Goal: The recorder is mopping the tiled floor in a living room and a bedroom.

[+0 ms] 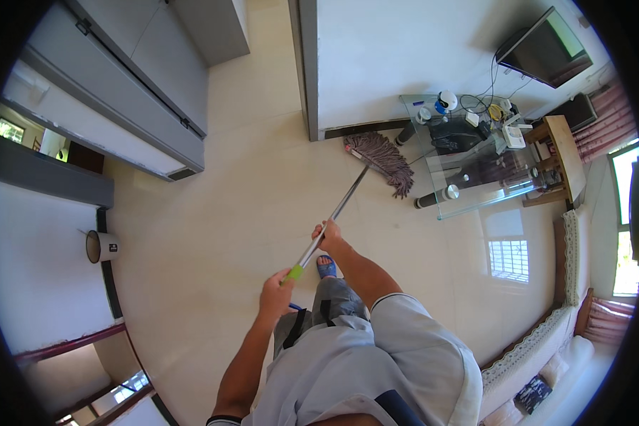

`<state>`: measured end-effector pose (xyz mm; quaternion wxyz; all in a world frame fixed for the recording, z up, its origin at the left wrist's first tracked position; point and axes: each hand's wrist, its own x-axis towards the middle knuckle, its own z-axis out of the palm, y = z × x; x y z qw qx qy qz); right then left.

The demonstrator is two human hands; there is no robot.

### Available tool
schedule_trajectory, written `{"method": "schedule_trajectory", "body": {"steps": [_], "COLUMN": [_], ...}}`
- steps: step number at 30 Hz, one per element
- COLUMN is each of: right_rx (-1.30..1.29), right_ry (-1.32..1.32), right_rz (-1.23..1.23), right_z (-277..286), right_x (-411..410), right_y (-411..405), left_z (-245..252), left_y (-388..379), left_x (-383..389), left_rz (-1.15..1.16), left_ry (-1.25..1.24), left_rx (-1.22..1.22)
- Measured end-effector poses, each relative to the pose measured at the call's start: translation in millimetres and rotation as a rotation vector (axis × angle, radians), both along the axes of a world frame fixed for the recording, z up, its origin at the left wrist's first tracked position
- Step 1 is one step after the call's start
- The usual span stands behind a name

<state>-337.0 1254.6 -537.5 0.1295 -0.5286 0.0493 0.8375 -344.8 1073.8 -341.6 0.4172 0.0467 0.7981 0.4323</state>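
Note:
A string mop lies with its grey-brown mop head (381, 160) spread on the tiled floor (234, 213), close to the wall and the near-left corner of a glass table (436, 175). Its metal handle (350, 193) slopes from the head back towards my body. My left hand (276, 296) is closed around the green grip (294, 273) at the handle's upper end. Farther down the shaft, my right hand (327, 235) grasps the metal tube. Below my right hand, a foot in a blue slipper (326, 266) stands on the floor.
Cables, a black bag (452, 134) and white devices crowd the glass table, whose thick legs (431, 199) reach the floor. A wall-mounted television (546, 50) hangs above. A bin (101, 247) stands at the left wall, a door frame (304, 69) ahead, and a lace-covered sofa (530, 330) at right.

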Motion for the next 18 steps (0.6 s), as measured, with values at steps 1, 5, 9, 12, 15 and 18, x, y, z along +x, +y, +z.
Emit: {"method": "schedule_trajectory", "body": {"steps": [1, 5, 9, 12, 15, 18], "right_rx": [0.015, -0.003, -0.068, -0.002, -0.161, -0.173], "right_ry": [-0.034, -0.015, -0.007, -0.030, 0.011, 0.239], "right_rz": [0.014, 0.016, 0.057, 0.260, 0.491, 0.866], "right_z": [7.6, 17.9, 6.4, 0.5, -1.9, 5.0], "right_x": [-11.4, -32.8, -33.9, -33.3, -36.5, -46.2], "right_y": [-5.7, -43.2, -108.3, -173.3, -239.6, -290.0], "left_z": [-1.4, -1.5, 12.9, 5.8, 22.2, 45.4], "left_y": [-9.0, -51.6, -112.4, -176.4, -250.2, -337.3], "left_x": [-7.3, -32.4, -28.8, -32.0, -41.1, -56.9], "left_rz": [0.004, -0.048, -0.040, -0.027, 0.033, 0.031], "left_ry": [0.001, 0.077, 0.058, 0.042, -0.006, -0.027], "left_rx": [-0.003, 0.024, 0.041, -0.009, -0.158, -0.274]}}
